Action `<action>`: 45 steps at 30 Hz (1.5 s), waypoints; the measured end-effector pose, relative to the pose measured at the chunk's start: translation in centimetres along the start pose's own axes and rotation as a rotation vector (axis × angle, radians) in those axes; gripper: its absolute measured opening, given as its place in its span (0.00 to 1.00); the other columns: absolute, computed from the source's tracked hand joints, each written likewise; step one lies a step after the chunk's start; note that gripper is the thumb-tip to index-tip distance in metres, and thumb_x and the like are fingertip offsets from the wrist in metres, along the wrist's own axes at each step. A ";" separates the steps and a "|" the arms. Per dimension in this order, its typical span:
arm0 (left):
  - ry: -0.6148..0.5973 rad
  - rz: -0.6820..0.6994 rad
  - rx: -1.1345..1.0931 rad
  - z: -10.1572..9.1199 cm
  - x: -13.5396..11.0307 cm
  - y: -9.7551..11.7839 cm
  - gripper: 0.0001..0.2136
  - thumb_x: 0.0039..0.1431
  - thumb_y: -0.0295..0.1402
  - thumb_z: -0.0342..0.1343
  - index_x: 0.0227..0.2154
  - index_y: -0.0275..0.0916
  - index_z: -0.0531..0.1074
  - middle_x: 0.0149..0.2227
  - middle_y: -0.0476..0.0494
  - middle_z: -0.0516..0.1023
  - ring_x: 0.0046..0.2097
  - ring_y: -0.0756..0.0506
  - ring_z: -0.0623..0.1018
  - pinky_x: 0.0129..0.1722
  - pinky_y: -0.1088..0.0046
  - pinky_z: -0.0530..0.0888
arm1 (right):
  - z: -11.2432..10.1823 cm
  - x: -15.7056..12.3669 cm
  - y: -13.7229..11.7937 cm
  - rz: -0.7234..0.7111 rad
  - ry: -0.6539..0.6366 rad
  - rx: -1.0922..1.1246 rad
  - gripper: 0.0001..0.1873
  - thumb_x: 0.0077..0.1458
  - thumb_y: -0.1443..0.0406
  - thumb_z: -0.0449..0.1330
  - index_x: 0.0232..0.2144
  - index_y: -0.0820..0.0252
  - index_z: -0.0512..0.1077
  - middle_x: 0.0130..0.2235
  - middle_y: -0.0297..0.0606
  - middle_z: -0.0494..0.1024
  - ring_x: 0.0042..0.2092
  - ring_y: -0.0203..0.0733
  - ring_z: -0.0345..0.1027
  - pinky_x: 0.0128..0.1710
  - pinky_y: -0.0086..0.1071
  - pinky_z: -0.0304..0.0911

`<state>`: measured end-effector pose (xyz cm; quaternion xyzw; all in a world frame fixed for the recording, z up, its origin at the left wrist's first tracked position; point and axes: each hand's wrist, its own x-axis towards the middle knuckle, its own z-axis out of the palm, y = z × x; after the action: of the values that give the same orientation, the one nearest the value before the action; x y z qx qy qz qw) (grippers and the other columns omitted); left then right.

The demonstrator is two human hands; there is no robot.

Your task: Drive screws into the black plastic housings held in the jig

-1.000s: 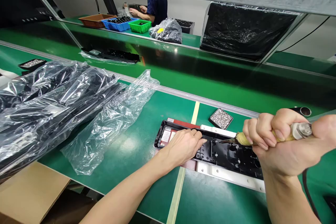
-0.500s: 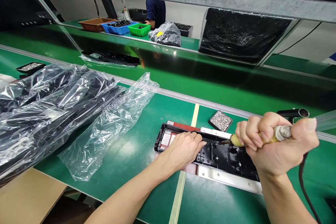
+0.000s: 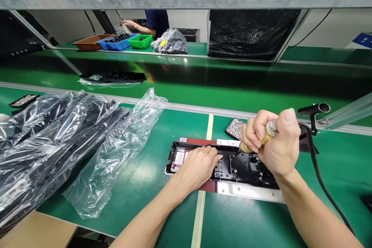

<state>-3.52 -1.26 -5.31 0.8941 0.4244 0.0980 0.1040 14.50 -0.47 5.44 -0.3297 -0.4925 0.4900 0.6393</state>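
A long black plastic housing (image 3: 225,174) lies open side up, in a fixture with white side blocks (image 3: 250,191) and a reddish-brown base (image 3: 208,186). My left hand (image 3: 202,164) presses down across the housing, left of its middle, fingers bent over it; the fingertips are partly hidden. In my right fist (image 3: 273,139) is a yellow-handled soldering iron (image 3: 246,148), tilted with its tip down toward the inside of the housing near the far wall. Whether the tip touches plastic I cannot tell. A pale label (image 3: 179,158) shows at the housing's left end.
A black tray of small metal parts (image 3: 235,128) sits behind the fixture. A tubular iron holder (image 3: 314,109) stands right, near the cord (image 3: 318,170). Plastic-wrapped black parts (image 3: 72,131) cover the left. Beyond a green belt (image 3: 180,89), a co-worker's arm (image 3: 142,28) shows near several bins.
The view has shifted, tilting upward and to the right. My right hand has brought the soldering iron more upright, its tip still near the far wall. My left hand stays on the housing.
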 end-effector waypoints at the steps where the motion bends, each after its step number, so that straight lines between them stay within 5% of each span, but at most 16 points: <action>1: -0.005 -0.007 0.005 0.0 0.0 0.0 0.15 0.80 0.36 0.42 0.38 0.39 0.70 0.36 0.45 0.80 0.38 0.42 0.82 0.37 0.66 0.74 | 0.0 0.0 0.1 0.005 -0.007 0.003 0.35 0.63 0.38 0.60 0.17 0.56 0.64 0.16 0.30 0.59 0.17 0.33 0.50 0.15 0.30 0.48; 23: 0.039 -0.019 -0.035 0.6 -1.0 -1.2 0.16 0.81 0.38 0.42 0.33 0.42 0.64 0.32 0.49 0.74 0.33 0.44 0.76 0.34 0.66 0.64 | -0.2 -0.2 2.0 0.034 -0.116 -0.058 0.33 0.70 0.40 0.53 0.23 0.56 0.63 0.20 0.30 0.61 0.22 0.34 0.55 0.20 0.31 0.51; 45: -0.056 -0.088 -0.134 -0.1 -1.1 -1.1 0.17 0.81 0.40 0.39 0.35 0.42 0.65 0.34 0.47 0.74 0.36 0.43 0.76 0.38 0.66 0.66 | 0.1 -0.2 2.1 0.004 -0.132 -0.114 0.31 0.72 0.42 0.52 0.23 0.55 0.60 0.21 0.29 0.60 0.22 0.34 0.55 0.21 0.33 0.52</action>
<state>-5.03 -1.48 -5.64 0.8682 0.4525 0.0962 0.1795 13.73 -0.06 3.53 -0.3336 -0.5602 0.4830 0.5844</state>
